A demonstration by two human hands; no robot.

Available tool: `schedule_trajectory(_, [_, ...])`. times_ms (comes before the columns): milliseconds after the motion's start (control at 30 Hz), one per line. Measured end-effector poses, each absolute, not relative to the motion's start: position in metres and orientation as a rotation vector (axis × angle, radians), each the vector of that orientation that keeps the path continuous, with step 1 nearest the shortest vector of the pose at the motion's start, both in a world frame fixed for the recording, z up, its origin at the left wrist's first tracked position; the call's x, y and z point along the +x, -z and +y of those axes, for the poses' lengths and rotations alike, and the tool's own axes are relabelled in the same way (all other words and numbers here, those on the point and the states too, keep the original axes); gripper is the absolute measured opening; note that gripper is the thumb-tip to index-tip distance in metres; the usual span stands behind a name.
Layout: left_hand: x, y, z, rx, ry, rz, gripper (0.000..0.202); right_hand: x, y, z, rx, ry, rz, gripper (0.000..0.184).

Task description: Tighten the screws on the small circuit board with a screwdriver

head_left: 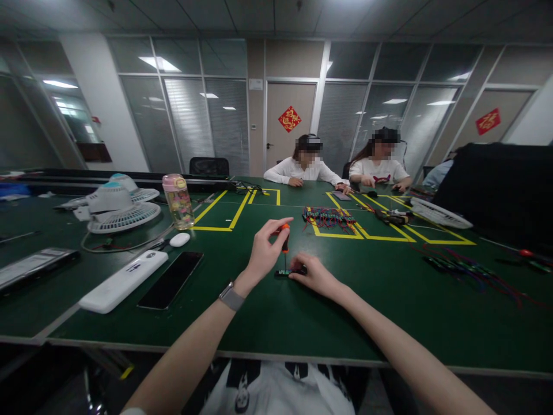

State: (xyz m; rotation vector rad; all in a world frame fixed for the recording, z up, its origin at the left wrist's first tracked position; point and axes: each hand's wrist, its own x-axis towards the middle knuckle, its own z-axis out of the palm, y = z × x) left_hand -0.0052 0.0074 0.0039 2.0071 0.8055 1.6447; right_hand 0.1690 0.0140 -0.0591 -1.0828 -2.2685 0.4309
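My left hand point(264, 252) is closed round an orange-handled screwdriver point(285, 237) held upright, its tip down on a small black terminal block point(288, 272) lying on the green table point(276, 323). My right hand point(314, 275) pinches the right end of that block and pins it to the table. A grey watch sits on my left wrist.
A black phone point(171, 280), a white power bank point(123, 282), a white mouse point(180, 239), a pink-lidded bottle point(178, 202) and two small fans point(121, 210) lie left. A heap of wired parts point(329, 218) lies ahead, more wires point(466, 270) right. Two people sit across the table.
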Motion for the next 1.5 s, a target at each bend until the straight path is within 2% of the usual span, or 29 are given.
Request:
schedule_trajectory(133, [-0.005, -0.005, 0.006, 2.042, -1.708, 0.915, 0.024, 0.169, 0.062, 0.016, -1.060, -0.420, -2.265, 0.012])
schedule_trajectory(333, [-0.004, -0.003, 0.008, 1.968, -1.646, 0.770, 0.030, 0.170, 0.063, 0.015, -1.044, -0.432, -2.270, 0.008])
schedule_trajectory(533, [-0.003, -0.004, 0.006, 1.985, -1.704, 0.830, 0.024, 0.170, 0.065, 0.018, -1.053, -0.442, -2.252, 0.008])
schedule_trajectory(1500, [-0.006, -0.002, 0.009, 1.949, -1.607, 0.815, 0.031, 0.168, 0.055, 0.011, -1.099, -0.410, -2.294, 0.007])
